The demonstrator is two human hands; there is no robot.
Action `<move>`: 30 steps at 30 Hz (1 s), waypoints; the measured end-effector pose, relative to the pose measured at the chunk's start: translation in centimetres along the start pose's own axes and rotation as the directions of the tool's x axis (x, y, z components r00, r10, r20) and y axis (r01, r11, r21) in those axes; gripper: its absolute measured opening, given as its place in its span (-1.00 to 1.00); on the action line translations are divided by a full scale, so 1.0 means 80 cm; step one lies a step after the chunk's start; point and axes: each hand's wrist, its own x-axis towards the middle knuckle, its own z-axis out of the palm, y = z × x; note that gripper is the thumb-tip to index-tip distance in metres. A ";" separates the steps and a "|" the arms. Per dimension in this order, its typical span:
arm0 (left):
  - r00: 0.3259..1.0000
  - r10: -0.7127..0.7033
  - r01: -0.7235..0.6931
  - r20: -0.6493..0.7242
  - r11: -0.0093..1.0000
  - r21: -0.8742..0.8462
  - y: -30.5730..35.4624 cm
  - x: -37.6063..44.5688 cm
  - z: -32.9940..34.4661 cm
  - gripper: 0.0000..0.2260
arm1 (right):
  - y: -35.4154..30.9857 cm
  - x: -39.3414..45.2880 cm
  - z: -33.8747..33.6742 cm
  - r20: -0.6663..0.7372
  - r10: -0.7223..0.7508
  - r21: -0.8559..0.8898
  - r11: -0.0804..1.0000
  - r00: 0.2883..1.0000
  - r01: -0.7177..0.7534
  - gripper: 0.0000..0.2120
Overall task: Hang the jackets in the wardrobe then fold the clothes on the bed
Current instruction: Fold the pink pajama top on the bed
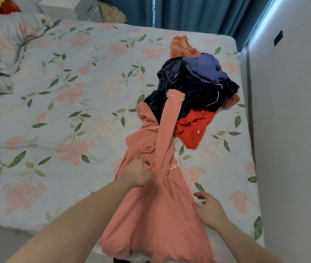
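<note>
A salmon-pink garment (156,209) with thin white piping lies stretched from the bed's near edge toward a pile of clothes. My left hand (137,174) is shut on a bunch of its fabric near the middle. My right hand (208,211) rests at its right edge, fingers spread, holding nothing. One pink sleeve (171,120) reaches up over the pile. The pile holds a dark navy velvet piece (190,92), a purple-blue garment (205,68), a red one (194,128) and an orange one (183,47).
The bed (65,111) has a pale floral cover, with a rumpled quilt (3,54) at the far left. A white box (69,8) stands beyond the bed. Blue curtains (188,12) hang behind it. A white wall or wardrobe side (293,130) borders the bed on the right.
</note>
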 end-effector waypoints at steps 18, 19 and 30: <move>0.849 -0.048 -0.265 -0.526 0.823 -0.503 -0.021 0.125 -0.005 -0.89 | 0.018 0.167 0.087 0.010 0.113 -0.002 0.994 0.993 -0.113 -0.42; 0.813 -0.048 -0.275 -0.581 0.847 -0.455 -0.045 0.109 -0.021 -0.87 | 0.013 0.168 0.085 0.010 0.117 0.000 0.993 0.993 -0.117 -0.42; 0.723 -0.481 0.347 -0.496 0.874 -0.341 -0.344 -0.005 -0.085 -0.32 | -0.085 0.197 0.137 -0.062 -0.028 -0.019 0.999 0.998 0.027 -0.36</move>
